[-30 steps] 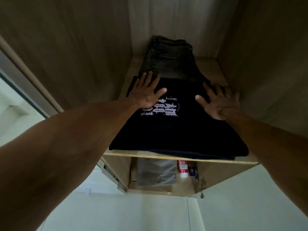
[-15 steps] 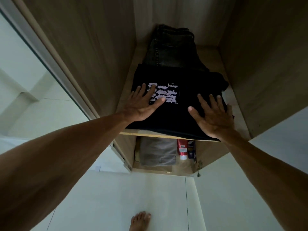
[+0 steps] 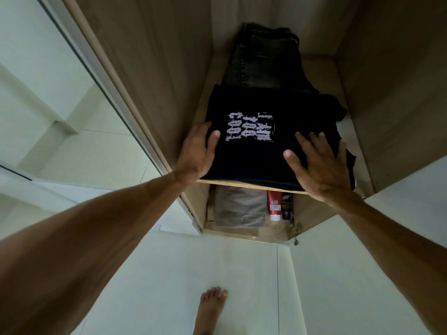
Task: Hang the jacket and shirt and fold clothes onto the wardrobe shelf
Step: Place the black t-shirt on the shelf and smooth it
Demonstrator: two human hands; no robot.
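Wardrobe shelf (image 3: 242,184): its pale front edge runs under both wrists. Wooden side walls close it in on the left and right, and a back panel closes the far end.
Room on the shelf: a strip of bare wood shows along the shelf's right side, widening toward the back. On the shelf's left side only a narrow gap separates cloth from wall.
Black T-shirt (image 3: 278,160): folded, white print up, lying flat at the front of the shelf, with its near fold reaching the shelf's front edge. A loose sleeve bunches toward the shelf's right wall.
Jeans (image 3: 266,61): folded, dark, at the back of the shelf. Their near end is covered by the T-shirt.
Left hand (image 3: 197,153): at the T-shirt's left edge, thumb on top of the cloth. The fingers drop out of sight beside the fold, so a grip cannot be told.
Right hand (image 3: 319,165): fingers straight and spread, palm flat on the T-shirt's right front part, holding nothing.
Below the shelf: a folded grey garment (image 3: 239,209) and a red tube (image 3: 274,205), partly hidden by the shelf's front edge. Small dark items beside the tube are hard to make out.
Floor: a bare foot (image 3: 210,308), cut off at the frame's bottom.
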